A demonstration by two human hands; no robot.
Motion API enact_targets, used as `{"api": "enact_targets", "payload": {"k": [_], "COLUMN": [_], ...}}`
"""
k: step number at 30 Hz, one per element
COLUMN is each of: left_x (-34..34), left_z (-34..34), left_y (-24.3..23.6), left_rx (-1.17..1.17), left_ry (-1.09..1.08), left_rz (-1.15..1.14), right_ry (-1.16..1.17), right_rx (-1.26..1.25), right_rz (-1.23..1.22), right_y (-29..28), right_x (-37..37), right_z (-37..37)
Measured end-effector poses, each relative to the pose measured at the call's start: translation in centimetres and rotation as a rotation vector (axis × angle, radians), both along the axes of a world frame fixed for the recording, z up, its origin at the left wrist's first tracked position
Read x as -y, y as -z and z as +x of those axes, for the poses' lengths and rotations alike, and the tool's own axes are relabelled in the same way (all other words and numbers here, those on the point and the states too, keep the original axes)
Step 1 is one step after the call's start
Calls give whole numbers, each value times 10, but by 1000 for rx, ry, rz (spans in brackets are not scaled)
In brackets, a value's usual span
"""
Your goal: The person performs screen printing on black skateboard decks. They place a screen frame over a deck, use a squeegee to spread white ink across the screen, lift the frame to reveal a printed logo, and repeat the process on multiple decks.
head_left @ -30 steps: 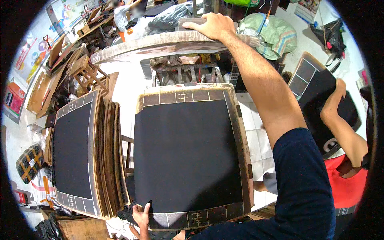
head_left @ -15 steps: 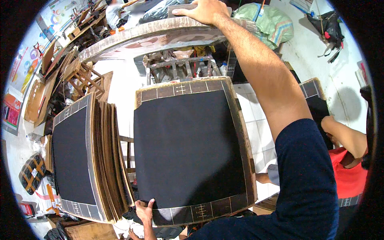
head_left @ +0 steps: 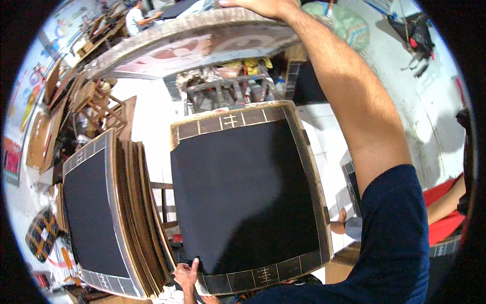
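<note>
A large flat board (head_left: 324,238) with marked edges lies in front of me, covered by a smooth sheet of black cloth (head_left: 238,187). My left hand (head_left: 186,276) is at its near left corner, thumb and fingers apart, the thumb touching the cloth's edge. Reaching far across, my right hand (head_left: 263,7) is bent over the upper edge of a raised screen-printing frame (head_left: 167,53) with pale reddish shapes on its mesh. The top of the picture cuts off part of that hand. A shadow falls on the right side of the cloth.
On the left leans a stack of similar boards (head_left: 134,218), the front one bearing black cloth. Beyond stand a wooden stool (head_left: 96,101) and a cluttered rack (head_left: 228,91). A green sack (head_left: 344,23) sits far right. A person in red (head_left: 445,213) is close by on the right; another person (head_left: 135,20) is at the back.
The view has shifted, and the boards sit slightly lower in it. My right hand, still at the frame's edge, is now partly cut off. The co-worker's hand on the right has left view.
</note>
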State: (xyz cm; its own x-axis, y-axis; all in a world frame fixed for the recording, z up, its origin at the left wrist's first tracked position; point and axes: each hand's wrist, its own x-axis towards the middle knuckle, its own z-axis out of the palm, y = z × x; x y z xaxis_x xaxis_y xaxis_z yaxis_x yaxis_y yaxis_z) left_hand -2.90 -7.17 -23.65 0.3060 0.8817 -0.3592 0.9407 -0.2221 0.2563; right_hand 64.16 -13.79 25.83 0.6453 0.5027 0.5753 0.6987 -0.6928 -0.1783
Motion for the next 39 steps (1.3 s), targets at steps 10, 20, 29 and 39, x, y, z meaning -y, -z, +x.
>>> {"api": "enact_targets", "payload": {"k": [10, 20, 29, 39], "left_x": [-104, -57, -28, -31], "left_z": [237, 332, 296, 312], "left_y": [-135, -150, -64, -19], "left_rx": [888, 1374, 636, 311], "left_ry": [334, -580, 260, 674], "left_rz": [279, -942, 247, 479], "right_ry": [0, -133, -136, -176], "right_rx": [4, 163, -223, -113], "right_rz": [-106, 74, -325, -204], "right_y": [65, 321, 384, 384], "right_x": [34, 107, 94, 1], "right_z": [-31, -150, -119, -1]}}
